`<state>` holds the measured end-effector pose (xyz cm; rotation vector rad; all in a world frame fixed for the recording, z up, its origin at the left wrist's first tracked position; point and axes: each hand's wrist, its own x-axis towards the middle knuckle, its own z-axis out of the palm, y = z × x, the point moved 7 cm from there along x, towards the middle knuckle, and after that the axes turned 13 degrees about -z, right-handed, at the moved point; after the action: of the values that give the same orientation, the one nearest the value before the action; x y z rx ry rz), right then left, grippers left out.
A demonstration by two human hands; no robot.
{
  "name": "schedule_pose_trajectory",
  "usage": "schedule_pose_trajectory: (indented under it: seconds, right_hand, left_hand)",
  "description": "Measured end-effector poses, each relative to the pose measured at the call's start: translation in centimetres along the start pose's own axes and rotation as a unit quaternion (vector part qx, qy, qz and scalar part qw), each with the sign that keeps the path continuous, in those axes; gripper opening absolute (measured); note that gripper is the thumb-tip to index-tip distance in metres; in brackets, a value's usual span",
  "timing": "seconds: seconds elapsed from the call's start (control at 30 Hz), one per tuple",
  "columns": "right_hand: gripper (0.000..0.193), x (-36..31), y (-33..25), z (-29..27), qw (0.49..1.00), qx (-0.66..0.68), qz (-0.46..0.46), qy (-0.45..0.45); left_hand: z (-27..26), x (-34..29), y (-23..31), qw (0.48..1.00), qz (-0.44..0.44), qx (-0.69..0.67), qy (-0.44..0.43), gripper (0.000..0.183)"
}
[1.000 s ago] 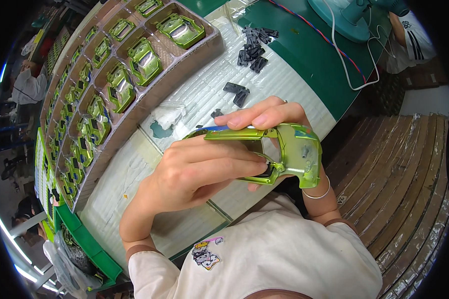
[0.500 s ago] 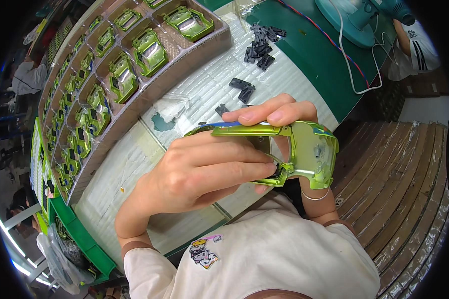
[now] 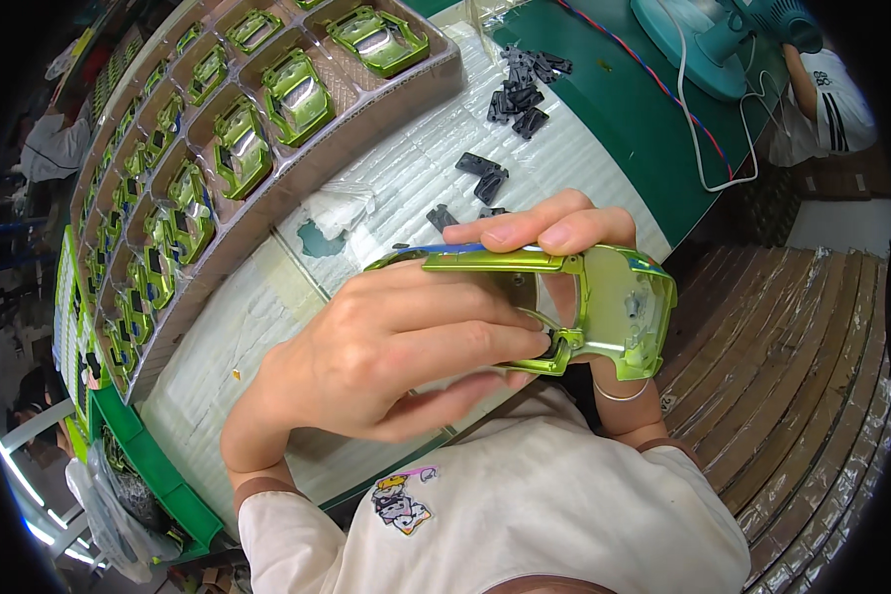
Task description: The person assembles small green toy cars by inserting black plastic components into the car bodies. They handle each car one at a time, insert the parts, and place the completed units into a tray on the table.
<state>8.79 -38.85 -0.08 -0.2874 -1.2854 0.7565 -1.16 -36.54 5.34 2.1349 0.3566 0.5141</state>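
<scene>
A glossy lime-green plastic housing (image 3: 510,260) with a window opening and a clear side section is held above the bench, close to my chest. My right hand (image 3: 559,226) grips it from behind, fingers bent over the upper edge; the palm is hidden. Inside the housing reach the fingers of my left hand (image 3: 396,342), the forefinger's tip pressed at the lower inner corner. There, a small black plastic part (image 3: 552,344) shows partly under that fingertip. Several loose black plastic parts (image 3: 481,168) lie on the bench just beyond my hands.
At the left, a compartment tray (image 3: 302,163) carries several similar green housings. A pile of black parts (image 3: 520,89) lies farther back. Crumpled white film (image 3: 339,206) rests near the tray. A teal fan (image 3: 698,49) stands far right with cables, beside another person's arm (image 3: 804,87). Stacked brown trays (image 3: 772,386) fill the right.
The lower finger of my left hand has moved down, away from the fingers above it. The housing has shifted very slightly right, still in my right hand.
</scene>
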Motion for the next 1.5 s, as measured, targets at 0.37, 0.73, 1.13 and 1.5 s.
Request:
schedule_pose_trajectory:
  seconds: [0.37,0.73,1.13,1.5]
  right_hand:
    - [0.057,0.1,-0.7,0.1,0.994,-0.067,-0.064,0.057]
    - [0.05,-0.2,2.3,-4.1,0.971,0.005,0.178,0.159]
    - [0.024,1.3,1.4,-1.2,0.993,-0.105,-0.05,-0.007]
    - [0.029,0.5,0.6,-1.7,0.981,-0.13,-0.071,0.124]
  left_hand:
    - [0.0,-0.4,0.2,0.997,0.03,0.04,0.066,0.021]
    - [1.8,-0.2,-5.0,0.705,-0.291,-0.647,0.012,0.078]
    - [1.2,-0.8,-6.3,0.786,-0.262,-0.56,0.021,0.035]
    - [-0.9,-0.5,-0.2,0.987,-0.034,0.022,0.156,0.061]
